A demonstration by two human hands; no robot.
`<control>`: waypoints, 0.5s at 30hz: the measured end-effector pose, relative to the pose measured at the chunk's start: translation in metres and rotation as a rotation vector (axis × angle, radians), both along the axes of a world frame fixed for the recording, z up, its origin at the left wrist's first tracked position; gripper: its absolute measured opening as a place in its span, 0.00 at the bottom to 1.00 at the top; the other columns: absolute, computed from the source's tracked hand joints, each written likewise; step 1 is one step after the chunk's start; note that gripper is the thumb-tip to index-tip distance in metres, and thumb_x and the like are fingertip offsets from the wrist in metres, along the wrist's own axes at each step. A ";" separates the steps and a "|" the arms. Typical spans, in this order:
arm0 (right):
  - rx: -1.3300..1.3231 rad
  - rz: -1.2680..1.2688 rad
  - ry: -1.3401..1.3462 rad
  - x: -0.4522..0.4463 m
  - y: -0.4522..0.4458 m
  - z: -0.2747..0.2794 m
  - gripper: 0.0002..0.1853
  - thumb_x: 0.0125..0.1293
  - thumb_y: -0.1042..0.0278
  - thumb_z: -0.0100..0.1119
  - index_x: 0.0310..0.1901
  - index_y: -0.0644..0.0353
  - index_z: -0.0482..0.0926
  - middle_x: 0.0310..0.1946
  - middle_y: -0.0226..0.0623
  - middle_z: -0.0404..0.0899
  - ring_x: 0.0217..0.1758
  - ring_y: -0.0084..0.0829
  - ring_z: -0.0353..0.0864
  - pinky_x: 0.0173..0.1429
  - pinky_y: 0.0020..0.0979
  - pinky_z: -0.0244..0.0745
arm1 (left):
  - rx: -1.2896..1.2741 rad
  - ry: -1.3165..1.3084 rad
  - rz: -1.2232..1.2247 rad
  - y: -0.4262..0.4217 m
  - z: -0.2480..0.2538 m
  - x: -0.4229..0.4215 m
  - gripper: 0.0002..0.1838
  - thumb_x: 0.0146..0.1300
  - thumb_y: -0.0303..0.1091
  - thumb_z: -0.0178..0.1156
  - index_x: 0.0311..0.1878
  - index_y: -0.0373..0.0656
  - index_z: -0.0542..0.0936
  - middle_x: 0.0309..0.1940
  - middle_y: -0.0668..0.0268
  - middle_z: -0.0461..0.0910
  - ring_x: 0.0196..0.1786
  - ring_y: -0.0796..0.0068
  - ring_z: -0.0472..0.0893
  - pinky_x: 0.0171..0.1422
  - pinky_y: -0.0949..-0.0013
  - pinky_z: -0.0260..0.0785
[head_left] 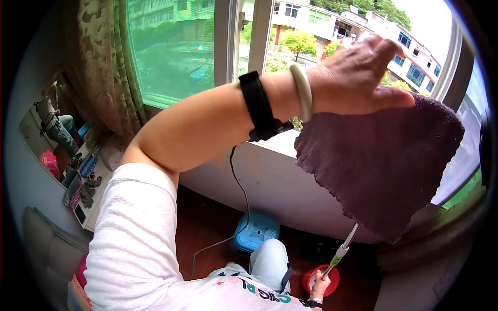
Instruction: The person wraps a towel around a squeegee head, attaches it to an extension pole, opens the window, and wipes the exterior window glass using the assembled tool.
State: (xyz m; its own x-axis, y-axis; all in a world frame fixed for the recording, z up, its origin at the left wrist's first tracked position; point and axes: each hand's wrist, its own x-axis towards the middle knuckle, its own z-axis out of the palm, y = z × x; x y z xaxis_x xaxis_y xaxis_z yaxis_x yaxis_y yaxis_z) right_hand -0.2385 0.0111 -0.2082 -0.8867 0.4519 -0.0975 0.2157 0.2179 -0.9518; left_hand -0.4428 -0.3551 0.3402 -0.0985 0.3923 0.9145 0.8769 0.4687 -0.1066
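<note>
A dark purple cloth [384, 160] with a ragged edge hangs spread out at the head of a pole [350, 236]. Low on that pole, my right hand [320, 285] is wrapped round the shaft, near a white and green collar. My left hand [360, 72] is raised across the window, back towards me, at the cloth's upper edge. Its thumb stands apart and overlaps the cloth; the fingers reach upward and are partly washed out by light. Whether the thumb presses on the cloth, I cannot tell. A pale bangle [302, 93] and a black strap [258, 103] circle the left forearm.
A window frame [225, 46] stands ahead, with a pale wall below it. On the floor are a blue stool [257, 231] and a red bucket [334, 282]. A cable [241, 186] trails from the strap. A patterned curtain [104, 57], mirror and cluttered table [96, 202] are at left.
</note>
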 end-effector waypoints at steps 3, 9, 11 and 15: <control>-0.041 0.023 -0.027 0.002 -0.004 0.029 0.20 0.62 0.69 0.63 0.16 0.56 0.65 0.14 0.24 0.65 0.18 0.17 0.62 0.25 0.25 0.58 | -0.164 -0.170 0.630 -0.107 0.035 -0.059 0.33 0.57 0.48 0.63 0.62 0.42 0.66 0.62 0.53 0.63 0.63 0.55 0.68 0.69 0.52 0.60; -0.143 0.004 -0.014 -0.001 -0.028 0.047 0.18 0.63 0.69 0.62 0.19 0.54 0.65 0.15 0.22 0.65 0.18 0.17 0.61 0.25 0.23 0.57 | -0.609 0.058 1.276 -0.205 0.031 -0.125 0.29 0.56 0.35 0.55 0.64 0.50 0.67 0.72 0.51 0.52 0.77 0.54 0.46 0.75 0.36 0.39; -0.168 0.012 -0.046 -0.005 -0.037 0.049 0.18 0.64 0.69 0.62 0.19 0.53 0.65 0.15 0.22 0.65 0.18 0.17 0.61 0.25 0.22 0.57 | -0.976 0.057 1.269 -0.193 0.030 -0.114 0.29 0.57 0.33 0.54 0.65 0.55 0.68 0.73 0.60 0.55 0.78 0.59 0.40 0.74 0.31 0.29; -0.177 -0.023 -0.015 -0.021 -0.049 0.046 0.19 0.64 0.69 0.63 0.19 0.54 0.66 0.15 0.22 0.66 0.16 0.15 0.60 0.19 0.20 0.53 | -1.198 0.014 1.416 -0.194 0.035 -0.171 0.23 0.59 0.35 0.53 0.60 0.59 0.74 0.69 0.70 0.63 0.77 0.64 0.49 0.74 0.32 0.35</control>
State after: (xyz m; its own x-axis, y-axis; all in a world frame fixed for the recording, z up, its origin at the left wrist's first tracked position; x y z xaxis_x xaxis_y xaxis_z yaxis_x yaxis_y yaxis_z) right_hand -0.2591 -0.0380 -0.1626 -0.8743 0.4464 -0.1907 0.2335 0.0425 -0.9714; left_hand -0.6137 -0.5491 0.3755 -0.8856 0.3923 0.2484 -0.0574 0.4385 -0.8969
